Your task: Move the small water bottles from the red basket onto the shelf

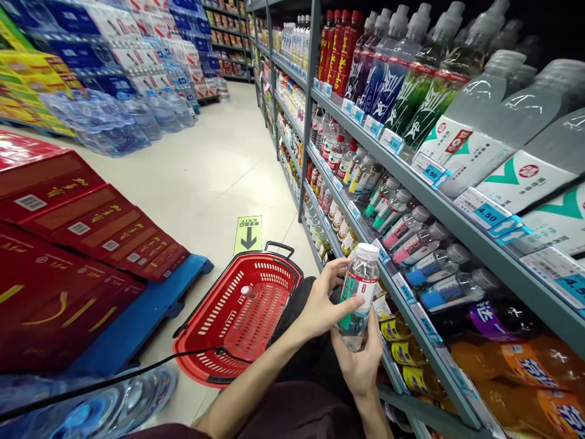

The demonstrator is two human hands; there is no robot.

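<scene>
A clear drink bottle [367, 274] with a white cap and a green, white and red label stands nearly upright between both my hands. My left hand [322, 302] grips it from the left side, thumb across the label. Lower down, my right hand [361, 356] wraps round the base. To the left of my legs a red shopping basket [214, 280] rests on the floor. Inside it, near the far end, lies a clear bottle with a white cap [248, 292]; most of its body is hard to make out.
Close on my right runs a grey shelf rack [411, 167] full of drink bottles, with price tags along its edges. At left, red cartons [91, 225] sit on a blue pallet [150, 305]. Packs of bottled water [109, 119] stand further off. A floor exit sign [249, 234] lies beyond the basket.
</scene>
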